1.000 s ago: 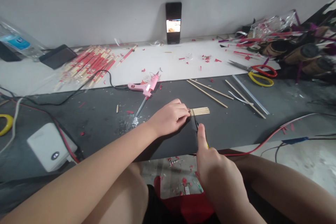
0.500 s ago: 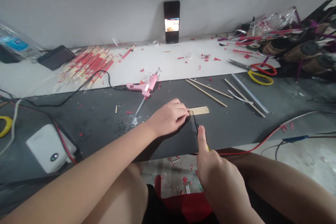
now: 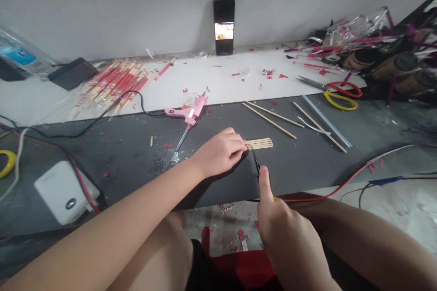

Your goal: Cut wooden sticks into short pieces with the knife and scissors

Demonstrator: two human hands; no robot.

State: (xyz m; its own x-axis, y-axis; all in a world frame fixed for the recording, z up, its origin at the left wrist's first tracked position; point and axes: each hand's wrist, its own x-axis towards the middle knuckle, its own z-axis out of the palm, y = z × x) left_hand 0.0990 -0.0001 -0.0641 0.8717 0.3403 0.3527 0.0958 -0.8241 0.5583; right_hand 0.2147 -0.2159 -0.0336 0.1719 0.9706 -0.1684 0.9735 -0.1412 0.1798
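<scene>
Several short wooden sticks (image 3: 262, 143) lie side by side on the dark grey table. My left hand (image 3: 223, 152) is closed on their left ends, its fingertips pressed together. A craft knife (image 3: 256, 160) with a thin dark blade is in my right hand (image 3: 282, 218), thumb stretched along its top; the rest of the handle is mostly hidden, with a bit of yellow showing. The blade's tip rests at the sticks close to my left fingertips.
A pink glue gun (image 3: 191, 111) lies behind my left hand. Loose sticks (image 3: 269, 120) and scissors (image 3: 327, 86) are at the back right. A phone (image 3: 224, 27) leans on the wall. Wrapped chopsticks (image 3: 119, 82) and a white box (image 3: 64, 193) are at left.
My right hand and the knife have shifted very slightly toward me and to the right. My left hand stays on the sticks.
</scene>
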